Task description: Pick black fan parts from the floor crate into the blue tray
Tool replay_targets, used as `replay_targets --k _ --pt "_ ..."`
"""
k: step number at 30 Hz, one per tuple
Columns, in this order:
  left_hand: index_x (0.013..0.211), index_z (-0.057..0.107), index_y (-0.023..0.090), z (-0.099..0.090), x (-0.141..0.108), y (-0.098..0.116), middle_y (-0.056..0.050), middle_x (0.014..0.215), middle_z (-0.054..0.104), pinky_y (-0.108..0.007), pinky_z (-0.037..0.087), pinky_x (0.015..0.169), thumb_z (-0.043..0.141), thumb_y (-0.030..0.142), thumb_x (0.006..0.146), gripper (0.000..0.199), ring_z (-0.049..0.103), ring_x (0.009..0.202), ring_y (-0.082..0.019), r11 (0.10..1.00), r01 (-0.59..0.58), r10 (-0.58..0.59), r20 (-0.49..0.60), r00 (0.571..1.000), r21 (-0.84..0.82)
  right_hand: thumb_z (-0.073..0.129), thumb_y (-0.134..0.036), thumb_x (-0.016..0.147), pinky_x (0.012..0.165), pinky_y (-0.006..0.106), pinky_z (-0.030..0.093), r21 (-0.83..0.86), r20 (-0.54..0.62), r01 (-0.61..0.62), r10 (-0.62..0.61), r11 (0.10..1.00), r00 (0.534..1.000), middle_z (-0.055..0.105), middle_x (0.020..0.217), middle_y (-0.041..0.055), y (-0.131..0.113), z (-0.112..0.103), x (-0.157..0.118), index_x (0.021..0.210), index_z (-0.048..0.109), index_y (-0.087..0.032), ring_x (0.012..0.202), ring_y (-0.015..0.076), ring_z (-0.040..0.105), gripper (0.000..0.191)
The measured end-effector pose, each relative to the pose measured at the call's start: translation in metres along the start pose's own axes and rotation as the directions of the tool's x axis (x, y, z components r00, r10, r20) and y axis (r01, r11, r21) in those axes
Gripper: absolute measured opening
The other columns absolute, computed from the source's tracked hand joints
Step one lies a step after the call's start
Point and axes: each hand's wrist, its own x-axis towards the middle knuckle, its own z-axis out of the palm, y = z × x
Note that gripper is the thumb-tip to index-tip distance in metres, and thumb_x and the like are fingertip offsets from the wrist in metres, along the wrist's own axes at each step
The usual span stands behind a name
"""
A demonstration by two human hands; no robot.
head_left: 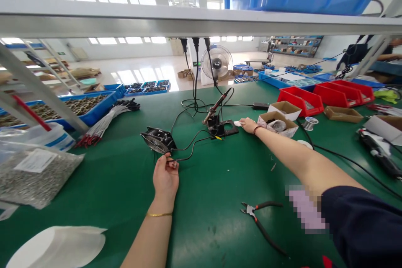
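Left hand (166, 177) pinching a black wire (184, 160) from a caged axial fan (158, 140), fan on the green bench mat (204, 226) just beside it. Right hand (249, 125) open and relaxed, fingertips on a white scrap (238, 123), touching a black metal soldering stand (224, 127) holding a soldering iron (216, 106).

Navy sleeve (361, 226), thin gold bracelet (159, 214)

Your left grip (166, 178) was raised with its fingers curled inward, and your left forearm (146, 238) came up from the lower edge of view. Your right arm (301, 163) stretched far forward from a dark sleeve (361, 226), with your right grip (249, 125) turned palm down.
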Motion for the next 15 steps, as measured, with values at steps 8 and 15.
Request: replay_targets --k 8,15 --pt "0.077 0.067 0.015 0.004 -0.001 -0.001 0.005 0.055 0.053 -0.021 0.039 0.051 0.08 0.031 0.059 0.027 0.044 0.05 -0.007 0.998 -0.037 0.036 0.022 0.999 0.053 0.057 -0.011 0.088 0.089 0.027 0.05 0.094 0.082 0.177 -0.185 0.98 0.979 0.071 0.103 0.0041 0.031 -0.001 -0.062 0.104 0.075 -0.019 0.094 0.0199 0.065 0.026" --pt "0.08 0.067 0.016 0.0 0.003 -0.002 0.005 0.056 0.052 -0.022 0.04 0.053 0.08 0.033 0.063 0.028 0.043 0.051 -0.007 0.995 -0.049 0.044 0.058 0.997 0.09 0.062 -0.019 0.094 0.08 0.032 0.053 0.134 -0.18 -0.108 0.132 0.985 0.975 0.072 0.1 0.0089 0.052 -0.005 -0.055 0.106 0.07 -0.012 0.088 0.0209 0.067 0.016"
